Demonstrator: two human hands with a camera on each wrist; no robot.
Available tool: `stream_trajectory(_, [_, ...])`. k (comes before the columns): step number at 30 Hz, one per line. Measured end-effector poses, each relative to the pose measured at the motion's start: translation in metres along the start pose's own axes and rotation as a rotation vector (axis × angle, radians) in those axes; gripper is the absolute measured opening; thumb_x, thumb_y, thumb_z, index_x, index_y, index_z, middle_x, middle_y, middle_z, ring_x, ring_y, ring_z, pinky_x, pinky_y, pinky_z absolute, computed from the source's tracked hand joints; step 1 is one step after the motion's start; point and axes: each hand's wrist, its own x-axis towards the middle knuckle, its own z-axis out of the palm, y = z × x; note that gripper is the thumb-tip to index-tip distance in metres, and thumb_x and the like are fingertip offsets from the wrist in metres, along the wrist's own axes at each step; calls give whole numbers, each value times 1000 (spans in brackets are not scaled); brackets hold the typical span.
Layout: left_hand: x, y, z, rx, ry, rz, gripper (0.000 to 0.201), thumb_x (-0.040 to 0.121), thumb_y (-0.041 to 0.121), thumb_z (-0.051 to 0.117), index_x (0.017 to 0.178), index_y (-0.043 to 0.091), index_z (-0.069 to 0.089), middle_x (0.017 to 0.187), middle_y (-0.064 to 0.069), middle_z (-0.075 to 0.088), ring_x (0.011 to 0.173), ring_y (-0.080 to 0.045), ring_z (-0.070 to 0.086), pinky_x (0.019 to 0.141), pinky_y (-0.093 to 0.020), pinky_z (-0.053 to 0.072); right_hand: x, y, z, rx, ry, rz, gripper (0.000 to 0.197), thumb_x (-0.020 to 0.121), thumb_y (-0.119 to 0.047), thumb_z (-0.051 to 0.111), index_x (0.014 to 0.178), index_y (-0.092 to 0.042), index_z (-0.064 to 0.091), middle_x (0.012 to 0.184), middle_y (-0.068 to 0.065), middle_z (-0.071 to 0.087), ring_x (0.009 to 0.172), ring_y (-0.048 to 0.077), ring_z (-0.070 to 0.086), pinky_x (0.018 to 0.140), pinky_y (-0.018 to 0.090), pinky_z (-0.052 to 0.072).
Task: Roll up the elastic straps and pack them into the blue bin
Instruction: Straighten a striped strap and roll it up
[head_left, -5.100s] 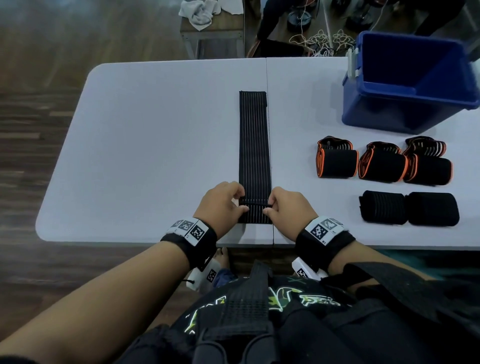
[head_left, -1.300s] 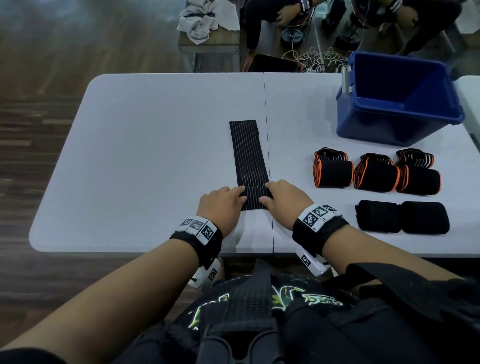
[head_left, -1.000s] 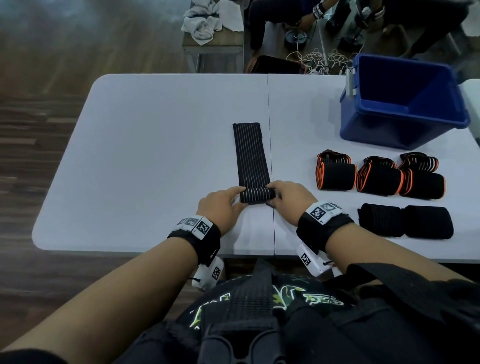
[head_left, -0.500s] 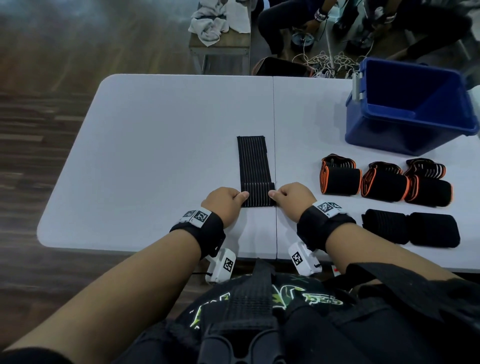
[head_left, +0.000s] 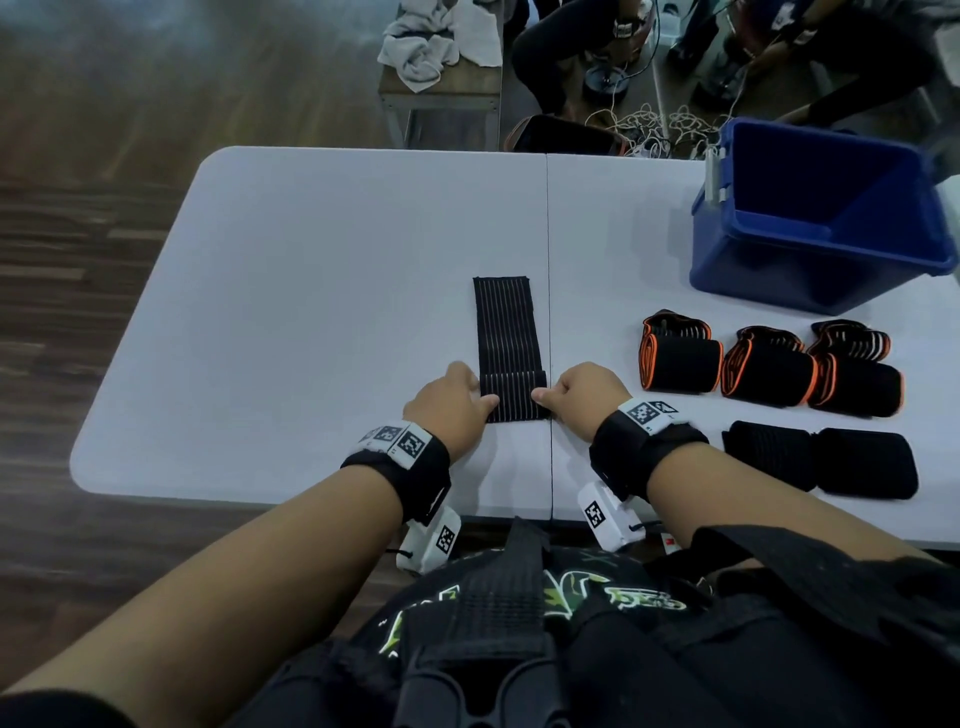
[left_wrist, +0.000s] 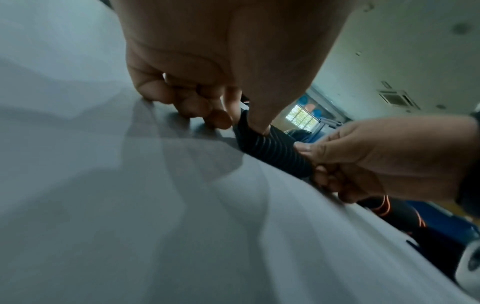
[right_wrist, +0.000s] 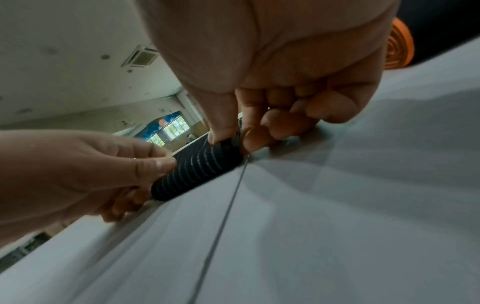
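Observation:
A black ribbed elastic strap lies lengthwise on the white table, its near end wound into a roll. My left hand pinches the roll's left end between thumb and fingers, and the roll shows dark beneath them. My right hand pinches the right end of the roll, its thumb on top. The blue bin stands at the far right with nothing seen inside.
Three rolled black straps with orange edges sit in a row right of my hands, and two plain black rolls lie nearer the front edge. Beyond the table are a bench with grey cloths, cables and seated people.
The roll has grown and the flat part of the strap has shortened toward me. Both hands have kept hold of the roll's ends, and the view has tilted slightly.

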Motion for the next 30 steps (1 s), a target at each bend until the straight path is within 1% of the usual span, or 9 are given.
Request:
stream_trajectory(3, [-4,0,0,93,118,97,42,93,45,61,126,29,42,111,-3,59,101,-28,57,90,-46,49,-3,1,0,60,100,-68,30,90,-39,69,98,-17,50,78,0,59,73,20,60,62,31,44])
stream_trajectory(10, [-2,-2,1,300,123,194,43,100,53,45,136,32,51,121,-3,61,112,-28,53,93,-44,43,-4,-6,4,-141,116,-235,35,100,-32,55,131,-16,53,114,9,63,105,29,61,87,38,50])
stream_trajectory(13, [-3,-11,-1,320,55,186,69,86,74,50,145,38,42,125,0,59,118,-25,51,97,-44,43,-7,1,8,-190,113,-266,45,102,-44,45,138,-17,51,121,11,59,112,31,58,92,40,48])
stream_trajectory(16, [-1,-17,-1,278,-7,173,81,78,73,63,149,43,34,124,2,58,119,-24,50,100,-44,42,-10,7,5,-212,77,-261,70,88,-66,55,144,-26,46,120,4,56,112,26,56,93,41,49])
stream_trajectory(19, [5,-21,0,167,-8,163,66,86,58,64,145,46,37,116,1,63,114,-25,55,97,-47,46,-7,11,6,-217,56,-252,77,77,-66,68,142,-31,47,103,-4,51,98,20,56,82,37,50])
stream_trajectory(22, [8,-23,0,104,9,158,54,90,50,63,141,46,45,108,0,68,108,-26,60,93,-47,50,-7,11,8,-53,63,-269,57,81,-52,71,131,-29,57,82,-13,50,82,13,55,68,29,43])
stream_trajectory(24, [8,-22,-1,40,7,134,45,92,50,60,136,45,52,98,1,68,102,-26,63,90,-45,52,-8,12,9,82,64,-251,41,88,-46,66,125,-29,61,83,-14,57,87,15,59,72,30,44])
stream_trajectory(27, [11,-20,-1,-52,-22,90,27,93,55,55,112,39,65,87,7,65,92,-22,64,87,-42,53,-4,13,12,128,90,-200,23,99,-40,52,109,-24,65,95,-3,67,92,21,62,76,33,48])
stream_trajectory(30, [15,-20,1,-144,-44,51,30,92,57,54,86,30,66,82,8,67,84,-19,64,86,-42,53,0,15,15,205,106,-165,26,102,-35,47,90,-17,63,84,3,66,82,24,61,69,33,44])
